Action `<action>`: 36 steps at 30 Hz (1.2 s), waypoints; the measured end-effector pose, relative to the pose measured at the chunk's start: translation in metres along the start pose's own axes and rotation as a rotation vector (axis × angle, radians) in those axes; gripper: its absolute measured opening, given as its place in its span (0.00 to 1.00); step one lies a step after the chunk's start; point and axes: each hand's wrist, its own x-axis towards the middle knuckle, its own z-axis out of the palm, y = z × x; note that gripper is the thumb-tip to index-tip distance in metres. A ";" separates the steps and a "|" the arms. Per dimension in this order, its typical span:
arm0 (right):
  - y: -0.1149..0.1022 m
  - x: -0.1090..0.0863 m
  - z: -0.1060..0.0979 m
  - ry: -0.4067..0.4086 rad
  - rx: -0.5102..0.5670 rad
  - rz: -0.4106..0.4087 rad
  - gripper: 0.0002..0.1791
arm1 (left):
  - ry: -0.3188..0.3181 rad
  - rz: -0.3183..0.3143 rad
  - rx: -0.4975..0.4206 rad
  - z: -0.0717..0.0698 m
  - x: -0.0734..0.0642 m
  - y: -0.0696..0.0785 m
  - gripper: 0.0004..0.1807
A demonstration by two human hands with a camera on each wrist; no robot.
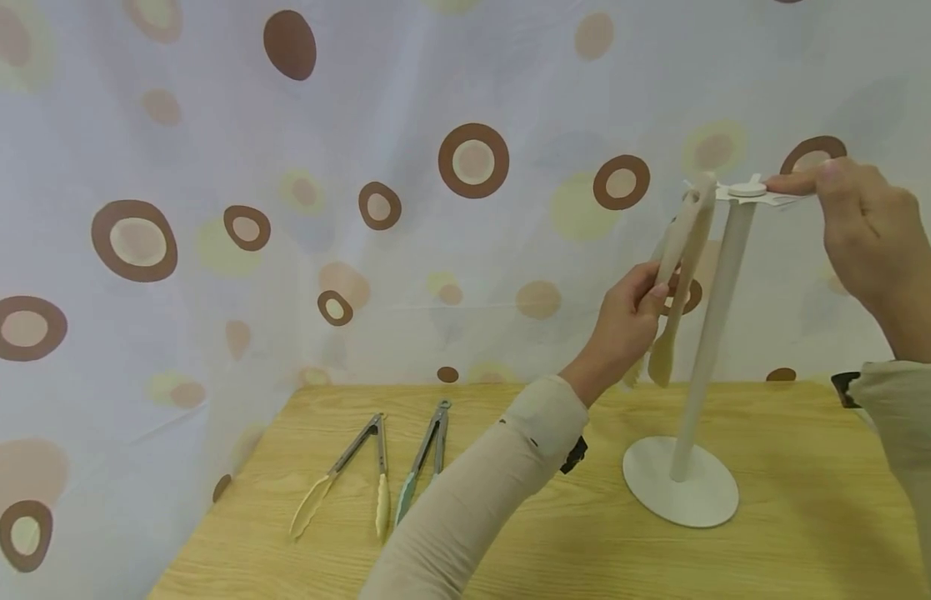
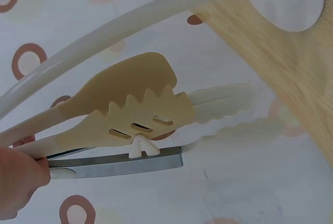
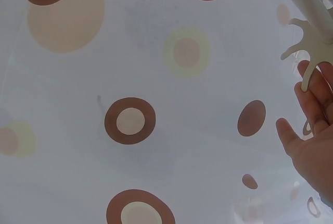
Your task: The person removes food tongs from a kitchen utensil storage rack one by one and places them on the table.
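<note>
My left hand point(image 1: 626, 317) grips the handle of a cream pasta server point(image 2: 99, 125), its toothed, slotted head pointing away from the hand in the left wrist view. Close beside it hangs a cream spatula-like utensil point(image 2: 125, 81). Metal tongs point(image 2: 117, 165) with pale scalloped tips lie behind the server. These handles reach up to the hook rack point(image 1: 747, 192) on top of a white stand point(image 1: 713, 333). My right hand point(image 1: 873, 225) is at the rack's right side, index finger extended to its top. In the right wrist view its fingers touch a hook arm point(image 3: 309, 75), thumb apart.
Two tongs lie spread on the wooden table point(image 1: 555, 542) at left: one with yellow tips point(image 1: 381, 500), one with teal tips point(image 1: 407, 492), partly hidden by my left sleeve. The stand's round base point(image 1: 705, 500) rests on the table. A patterned curtain point(image 1: 405, 75) hangs behind.
</note>
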 end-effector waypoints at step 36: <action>0.001 0.000 0.000 0.008 -0.009 -0.053 0.28 | -0.084 -0.110 -0.307 -0.015 -0.025 0.021 0.16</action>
